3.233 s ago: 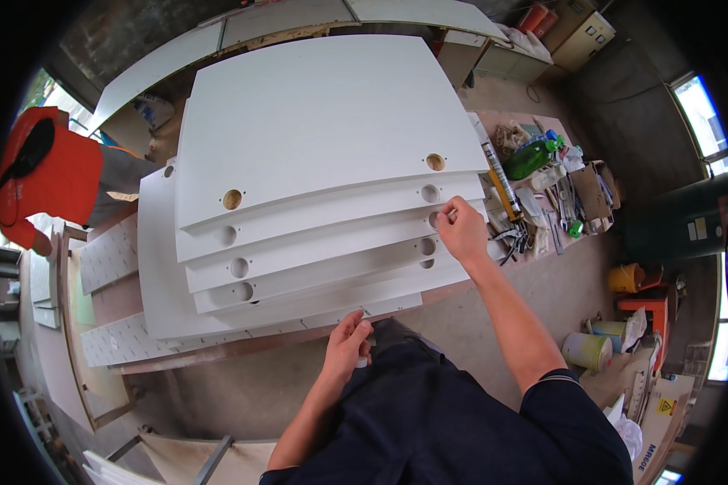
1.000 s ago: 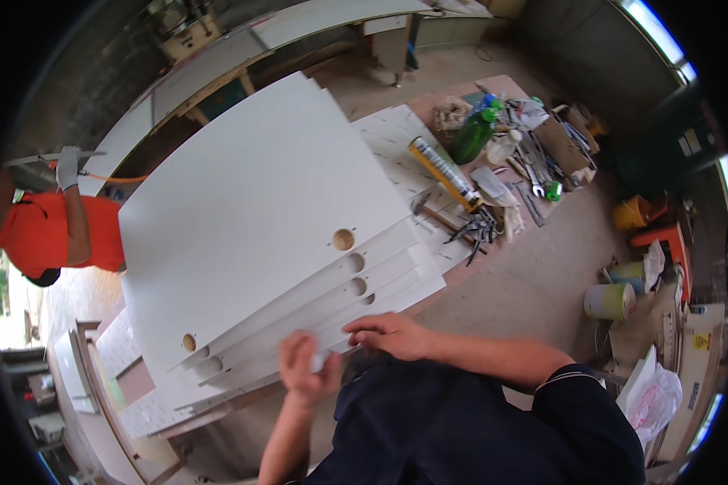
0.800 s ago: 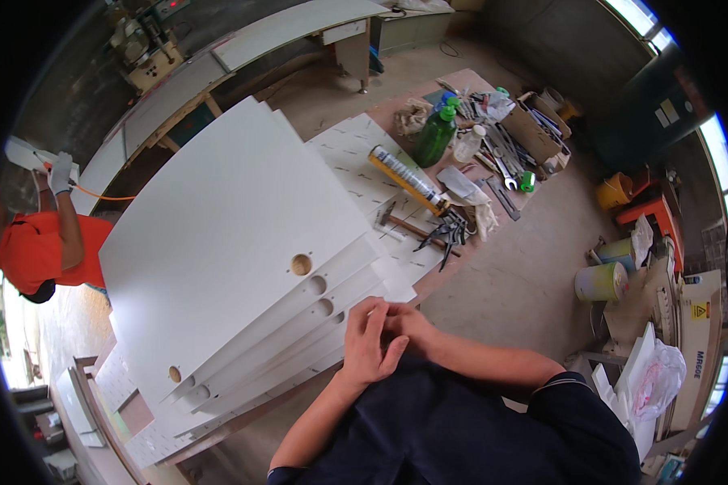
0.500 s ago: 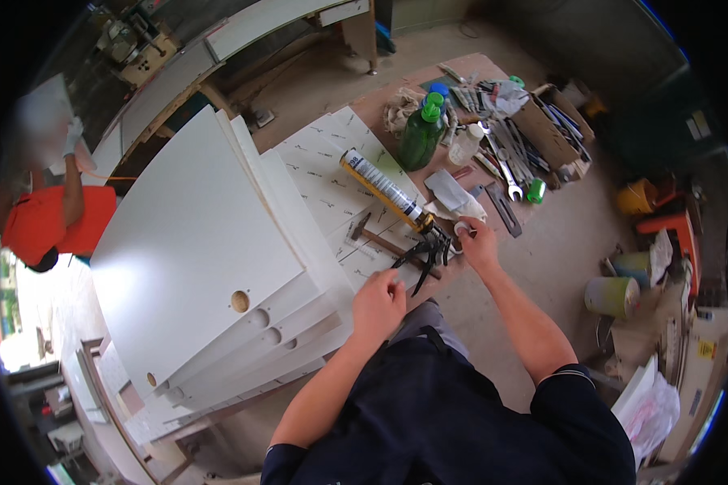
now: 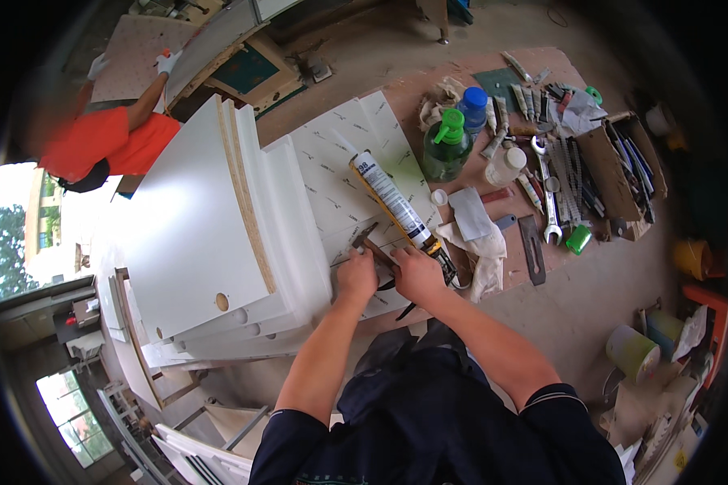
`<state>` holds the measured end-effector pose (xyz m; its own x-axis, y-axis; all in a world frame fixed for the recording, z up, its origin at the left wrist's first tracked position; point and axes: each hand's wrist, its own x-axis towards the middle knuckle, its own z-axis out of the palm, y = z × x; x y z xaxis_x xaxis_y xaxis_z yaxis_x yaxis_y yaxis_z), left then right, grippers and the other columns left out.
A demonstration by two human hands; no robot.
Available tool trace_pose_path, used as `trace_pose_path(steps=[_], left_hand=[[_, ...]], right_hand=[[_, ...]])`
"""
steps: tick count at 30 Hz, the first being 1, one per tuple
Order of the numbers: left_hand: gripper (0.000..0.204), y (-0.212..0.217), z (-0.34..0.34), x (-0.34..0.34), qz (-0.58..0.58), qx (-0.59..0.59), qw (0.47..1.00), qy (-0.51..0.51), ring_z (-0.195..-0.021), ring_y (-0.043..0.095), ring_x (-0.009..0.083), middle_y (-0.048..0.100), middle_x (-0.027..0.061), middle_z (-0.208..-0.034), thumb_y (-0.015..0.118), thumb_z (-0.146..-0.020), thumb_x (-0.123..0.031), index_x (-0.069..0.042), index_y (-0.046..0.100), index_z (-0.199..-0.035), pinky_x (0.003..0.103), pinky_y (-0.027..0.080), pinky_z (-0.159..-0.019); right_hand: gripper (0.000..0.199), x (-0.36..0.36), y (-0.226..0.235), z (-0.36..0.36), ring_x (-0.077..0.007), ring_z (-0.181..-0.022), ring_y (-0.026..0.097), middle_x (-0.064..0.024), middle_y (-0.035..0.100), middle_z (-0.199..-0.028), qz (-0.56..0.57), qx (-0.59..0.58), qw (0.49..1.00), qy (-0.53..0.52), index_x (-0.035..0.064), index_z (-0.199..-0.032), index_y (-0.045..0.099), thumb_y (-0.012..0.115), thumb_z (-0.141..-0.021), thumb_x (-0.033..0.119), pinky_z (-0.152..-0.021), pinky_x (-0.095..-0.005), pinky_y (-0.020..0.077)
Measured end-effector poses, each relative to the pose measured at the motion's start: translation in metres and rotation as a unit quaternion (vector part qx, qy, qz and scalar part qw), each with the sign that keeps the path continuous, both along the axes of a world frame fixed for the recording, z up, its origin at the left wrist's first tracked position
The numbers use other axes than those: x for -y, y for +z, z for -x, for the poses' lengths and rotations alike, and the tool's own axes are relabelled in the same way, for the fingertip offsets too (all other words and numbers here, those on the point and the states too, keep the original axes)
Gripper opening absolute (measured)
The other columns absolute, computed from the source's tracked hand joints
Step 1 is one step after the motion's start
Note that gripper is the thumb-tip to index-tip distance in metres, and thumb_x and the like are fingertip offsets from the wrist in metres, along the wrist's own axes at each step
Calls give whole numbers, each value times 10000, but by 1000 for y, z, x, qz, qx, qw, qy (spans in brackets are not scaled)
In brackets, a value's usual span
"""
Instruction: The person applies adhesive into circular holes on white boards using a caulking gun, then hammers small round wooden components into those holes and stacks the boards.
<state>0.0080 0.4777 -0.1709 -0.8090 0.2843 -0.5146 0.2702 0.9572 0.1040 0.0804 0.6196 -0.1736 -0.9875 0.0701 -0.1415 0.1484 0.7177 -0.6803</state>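
Note:
My left hand (image 5: pixel 357 276), its fingers curled in, is just below the head of a hammer (image 5: pixel 367 236). Beside it my right hand (image 5: pixel 421 276) is closed over the hammer's handle and against the grip end of a caulking gun (image 5: pixel 390 198). My knuckles hide what either hand grips, if anything. The gun holds a white labelled cartridge in a yellow frame and lies slantwise, nozzle pointing away. Beneath both tools is a white printed sheet (image 5: pixel 319 153). Right of the gun lie a folded grey-white paper (image 5: pixel 469 212) and a crumpled cloth (image 5: pixel 488 263).
White panels with round holes (image 5: pixel 194 210) are stacked at left. Green (image 5: pixel 446 153) and blue-capped (image 5: pixel 475 109) bottles stand behind the gun, near a wrench (image 5: pixel 547 194), tubes and a cardboard box (image 5: pixel 611 174) of tools. A co-worker in orange (image 5: pixel 109 141) handles a board.
My right hand has moved left from the cloth to the gun's grip end. My left hand has moved up toward the hammer head. My view has shifted; the co-worker's gloved hands now hold a board.

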Motion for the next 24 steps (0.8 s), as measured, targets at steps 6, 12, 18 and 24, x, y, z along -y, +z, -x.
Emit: trace_pose_path(steps=[6, 12, 18, 24], left_hand=[[328, -10, -5, 13, -49, -30, 996, 66, -897, 661, 411, 583, 230, -1116, 653, -754, -102, -8, 588, -1060, 485, 552, -758], [342, -22, 2, 19, -122, -29, 984, 125, -916, 637, 450, 603, 266, -1061, 606, -774, -69, 2, 505, -1093, 492, 550, -779], [519, 46, -28, 33, -369, -112, 916, 106, -958, 608, 396, 588, 210, -1068, 567, -806, -87, -2, 410, -1294, 443, 509, -816], [192, 142, -43, 147, -633, 164, 735, 176, -544, 422, 87, 526, 36, -732, 482, -854, -13, 24, 589, -1009, 246, 333, -510]], right_hand=[[296, 16, 5, 52, -303, -892, 708, -183, 706, -951, -110, 167, 969, 142, 9, -1055, 542, 649, -804, 124, -752, -393, 566], [365, 30, -5, 53, -348, -862, 701, -210, 700, -897, -95, 187, 977, 44, 5, -1005, 519, 679, -743, 204, -756, -428, 557], [245, 25, -9, 27, -285, -777, 701, -165, 676, -790, 122, -16, 976, -182, 3, -961, 535, 663, -827, 164, -687, -402, 551], [281, 66, 119, 43, -103, -678, 525, -17, 584, -776, 174, -206, 937, -224, 19, -1228, 539, 561, -959, 96, -649, -243, 452]])
